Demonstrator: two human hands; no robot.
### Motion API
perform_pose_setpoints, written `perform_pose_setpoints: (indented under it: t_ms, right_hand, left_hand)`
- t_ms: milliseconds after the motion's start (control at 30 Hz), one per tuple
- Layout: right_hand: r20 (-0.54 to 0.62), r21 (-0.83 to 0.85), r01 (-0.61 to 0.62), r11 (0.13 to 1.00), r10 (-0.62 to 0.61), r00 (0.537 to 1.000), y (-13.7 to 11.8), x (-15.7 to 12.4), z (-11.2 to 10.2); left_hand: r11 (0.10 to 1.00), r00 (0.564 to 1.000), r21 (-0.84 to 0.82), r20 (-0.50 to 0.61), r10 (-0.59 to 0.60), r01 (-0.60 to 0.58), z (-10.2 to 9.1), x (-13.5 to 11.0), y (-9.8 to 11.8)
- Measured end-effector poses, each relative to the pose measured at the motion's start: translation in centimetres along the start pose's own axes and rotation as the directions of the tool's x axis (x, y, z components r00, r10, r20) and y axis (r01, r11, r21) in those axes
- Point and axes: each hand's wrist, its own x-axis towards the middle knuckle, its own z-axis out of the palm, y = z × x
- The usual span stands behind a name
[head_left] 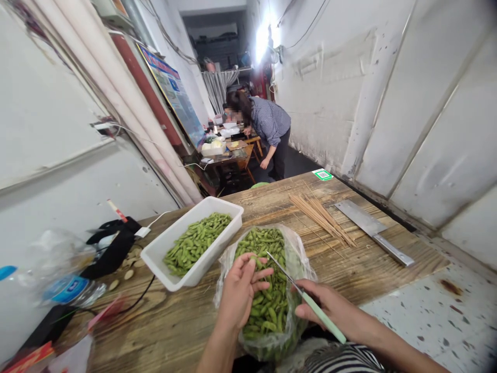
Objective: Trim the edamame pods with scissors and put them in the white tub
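My left hand pinches a green edamame pod between thumb and index finger, its other fingers spread. In my right hand is a small knife with a slim pointed blade and a pale green handle. The blade points up and left, its tip close to the pinched pod. Below both hands, a clear plastic bag stands open, full of edamame pods. To its left, a white plastic tub holds more pods.
Bamboo skewers and a cleaver lie on the wooden table, right of the bag. A water bottle and a black bag are at left. Farther off, a person bends beside another table.
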Motion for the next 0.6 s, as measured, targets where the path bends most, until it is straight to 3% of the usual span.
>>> perform_pose_setpoints:
  t_ms: [100,200,233,300,367,433,500,567,600]
  right_hand:
    - [0.010,0.012,0.000,1.000,0.000,1.000,0.1,0.1,0.0]
    - [0.030,0.035,-0.001,0.999,0.000,1.000,0.4,0.1,-0.1]
    - [0.032,0.035,-0.006,0.999,0.005,0.999,0.5,0.1,-0.1]
    - [0.024,0.020,-0.017,1.000,0.017,1.000,0.6,0.1,-0.1]
    - [0.025,0.009,-0.016,1.000,0.016,1.000,0.7,0.0,-0.1]
    - [0.034,0.011,-0.010,1.000,0.009,0.999,0.8,0.0,0.0]
    - [0.036,0.009,-0.016,1.000,0.015,0.999,0.8,0.0,0.0]
    - [0.031,-0.013,-0.026,1.000,0.027,0.999,0.8,0.0,-0.1]
    - [0.030,-0.026,-0.026,0.999,0.027,0.999,0.7,0.0,-0.2]
  left_hand:
    - [0.999,1.000,0.033,0.019,-0.012,0.012,0.2,-0.2,0.2]
    - [0.934,0.991,0.339,-0.029,0.130,-0.113,-0.3,0.1,-0.3]
    - [0.843,0.976,0.514,-0.049,0.213,-0.158,-0.5,0.3,-0.5]
    - [0.535,0.943,0.827,-0.019,0.332,-0.171,-0.9,0.7,-0.8]
    - [0.235,0.947,0.961,0.067,0.313,-0.146,-1.4,0.9,-0.9]
    - [0.115,0.948,0.975,0.151,0.281,-0.190,-1.7,0.9,-0.7]
    - [0.172,0.918,0.950,0.190,0.350,-0.262,-1.9,0.7,-0.3]
    - [0.348,0.900,0.883,0.159,0.407,-0.314,-1.8,0.4,-0.1]
    - [0.463,0.912,0.831,0.119,0.393,-0.308,-1.8,0.2,0.0]
